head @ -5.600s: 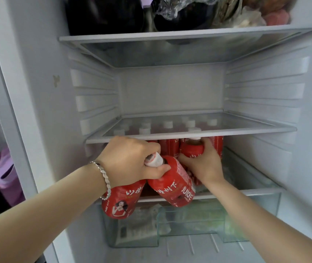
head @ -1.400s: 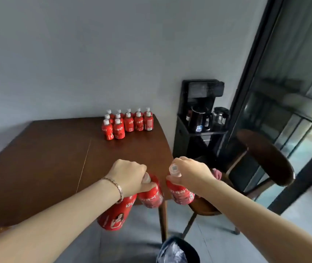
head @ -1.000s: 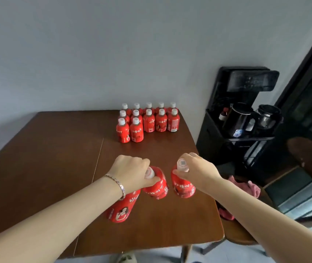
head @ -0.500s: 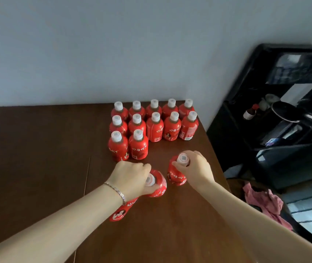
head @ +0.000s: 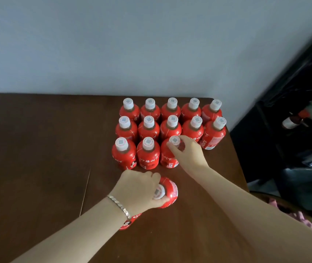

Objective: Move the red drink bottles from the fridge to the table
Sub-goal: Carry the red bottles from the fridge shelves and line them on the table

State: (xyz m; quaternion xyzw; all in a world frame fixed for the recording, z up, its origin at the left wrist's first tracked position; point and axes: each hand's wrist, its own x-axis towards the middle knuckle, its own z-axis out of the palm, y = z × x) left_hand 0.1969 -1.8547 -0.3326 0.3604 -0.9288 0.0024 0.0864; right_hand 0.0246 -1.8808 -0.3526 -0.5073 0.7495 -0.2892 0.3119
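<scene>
Several red drink bottles (head: 149, 130) with white caps stand in rows at the far right of the brown table (head: 37, 158). My right hand (head: 188, 154) grips the neck of one red bottle (head: 167, 158), which stands upright as the third in the front row, beside two others. My left hand (head: 138, 190) holds two red bottles by their necks above the table: one (head: 169, 190) shows its cap and shoulder, the other (head: 130, 222) hangs mostly hidden under my wrist.
A grey wall backs the table. To the right of the table stands a black cabinet (head: 284, 120) with a small bottle (head: 291, 122) and appliances on it. A chair with pink cloth (head: 299, 215) sits at the lower right, close to the table's right edge.
I have come closer to the table. My right hand moved forward and brought its bottle down into the front row. My left hand still carries its two bottles, now nearer the rows.
</scene>
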